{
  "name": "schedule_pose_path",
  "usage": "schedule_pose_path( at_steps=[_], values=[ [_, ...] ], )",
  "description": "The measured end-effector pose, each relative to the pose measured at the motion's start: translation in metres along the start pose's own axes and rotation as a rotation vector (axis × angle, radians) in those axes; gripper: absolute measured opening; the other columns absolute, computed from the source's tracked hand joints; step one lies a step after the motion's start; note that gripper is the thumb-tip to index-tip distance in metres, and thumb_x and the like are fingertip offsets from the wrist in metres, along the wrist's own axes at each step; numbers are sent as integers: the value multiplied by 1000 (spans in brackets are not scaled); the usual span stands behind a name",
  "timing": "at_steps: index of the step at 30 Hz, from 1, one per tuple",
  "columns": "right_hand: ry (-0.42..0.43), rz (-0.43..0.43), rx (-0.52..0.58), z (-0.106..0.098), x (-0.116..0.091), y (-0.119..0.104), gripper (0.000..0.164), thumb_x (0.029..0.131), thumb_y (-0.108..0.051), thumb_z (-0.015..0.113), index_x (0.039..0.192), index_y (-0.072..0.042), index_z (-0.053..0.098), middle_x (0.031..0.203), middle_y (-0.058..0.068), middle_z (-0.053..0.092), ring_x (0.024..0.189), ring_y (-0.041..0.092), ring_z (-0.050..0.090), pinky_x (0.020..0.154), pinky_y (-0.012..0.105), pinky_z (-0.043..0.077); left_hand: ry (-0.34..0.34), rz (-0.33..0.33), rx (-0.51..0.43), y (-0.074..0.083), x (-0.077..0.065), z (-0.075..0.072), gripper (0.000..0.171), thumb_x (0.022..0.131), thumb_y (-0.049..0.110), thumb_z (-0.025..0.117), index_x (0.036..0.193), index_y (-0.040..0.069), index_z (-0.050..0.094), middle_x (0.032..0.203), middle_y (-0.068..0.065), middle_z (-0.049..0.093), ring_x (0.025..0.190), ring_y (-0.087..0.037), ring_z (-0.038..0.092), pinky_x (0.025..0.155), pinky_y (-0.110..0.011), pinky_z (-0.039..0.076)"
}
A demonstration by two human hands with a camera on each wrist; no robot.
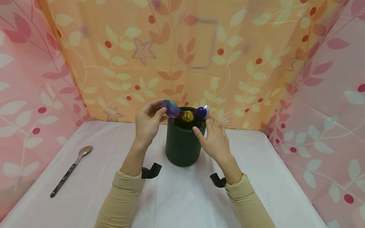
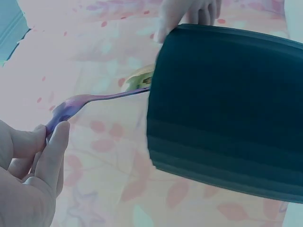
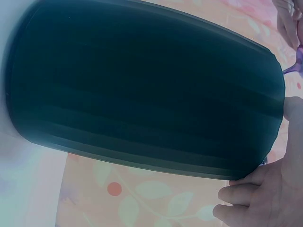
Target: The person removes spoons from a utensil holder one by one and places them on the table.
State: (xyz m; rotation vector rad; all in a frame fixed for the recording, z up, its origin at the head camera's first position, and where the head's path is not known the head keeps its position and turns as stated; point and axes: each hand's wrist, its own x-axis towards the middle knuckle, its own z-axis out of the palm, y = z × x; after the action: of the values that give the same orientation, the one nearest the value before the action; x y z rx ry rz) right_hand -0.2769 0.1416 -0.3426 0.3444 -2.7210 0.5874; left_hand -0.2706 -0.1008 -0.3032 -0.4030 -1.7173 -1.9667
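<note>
A dark green ribbed utensil holder (image 1: pixel 183 145) stands upright on the table. My left hand (image 1: pixel 147 122) pinches the bowl of a shiny purple-blue spoon (image 1: pixel 171 109); in the left wrist view the handle of this spoon (image 2: pixel 113 96) runs into the holder's mouth. My right hand (image 1: pixel 215 139) rests at the holder's right rim, its thumb at the near edge and its fairly straight fingers (image 3: pixel 239 194) along the outer side. Inside stand a gold spoon (image 1: pixel 188 116) and a dark blue spoon (image 1: pixel 201 113), a silvery edge beside the latter. Their handles are hidden.
A spoon with a black riveted handle (image 1: pixel 68 172) lies on the white-covered table (image 1: pixel 182 199) at the left. Orange leaf-patterned cloth (image 1: pixel 171 63) hangs close behind the holder, with pink patterned cloth (image 1: pixel 25 95) on both sides. A black wrist mount (image 1: pixel 151 171) sits at each cuff.
</note>
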Motion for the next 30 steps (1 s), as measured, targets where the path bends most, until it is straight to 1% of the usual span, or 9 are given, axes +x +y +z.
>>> schedule_pose_path(
  at_steps=[3,8,11,13,19,22,27,30],
  values=[
    [0,0,6,0,0,0,93,102,-75,31,167,-9,21,170,10,25,158,30,21,128,58,5,6,12,-10,6,1,-4,31,96,-5,69,127,-7,66,110,-16,66,99,-20,70,79,-30,63],
    [7,-4,3,1,0,1,94,102,-75,31,166,-8,21,170,13,25,158,31,21,128,59,6,27,26,-28,17,3,-12,32,97,-4,69,128,-8,65,109,-11,66,100,-20,69,80,-30,63],
    [9,-3,1,1,0,2,95,102,-76,30,166,-7,20,170,14,26,158,31,21,128,59,7,46,52,-49,23,4,-17,32,97,-5,68,128,-9,65,106,-8,66,98,-19,69,80,-30,63],
    [9,-3,2,1,0,3,95,102,-76,30,167,-8,20,170,13,25,158,31,21,128,59,7,65,81,-66,26,5,-20,30,97,-6,68,126,-9,65,104,-7,66,96,-19,69,80,-31,63],
    [14,-10,7,1,1,3,93,102,-75,31,167,-11,18,171,10,24,158,30,21,128,59,7,114,167,-108,35,6,-31,29,95,-7,69,124,-9,68,104,-10,68,92,-20,70,80,-33,63],
    [13,-14,8,1,1,3,92,102,-75,31,167,-11,17,171,10,23,158,30,22,128,59,7,145,209,-142,40,6,-36,29,95,-6,69,123,-9,68,104,-12,68,93,-21,70,81,-34,63],
    [11,-15,3,1,0,3,93,102,-75,31,167,-9,18,170,11,24,158,30,22,128,58,7,203,230,-207,51,5,-49,28,94,-6,70,122,-4,71,103,-13,68,93,-23,70,81,-35,62],
    [6,-16,-1,1,0,3,94,102,-75,30,167,-7,18,170,13,25,158,31,21,128,58,8,233,237,-225,58,4,-61,28,93,-6,71,120,-5,72,103,-15,67,93,-24,70,80,-35,62]
  ],
)
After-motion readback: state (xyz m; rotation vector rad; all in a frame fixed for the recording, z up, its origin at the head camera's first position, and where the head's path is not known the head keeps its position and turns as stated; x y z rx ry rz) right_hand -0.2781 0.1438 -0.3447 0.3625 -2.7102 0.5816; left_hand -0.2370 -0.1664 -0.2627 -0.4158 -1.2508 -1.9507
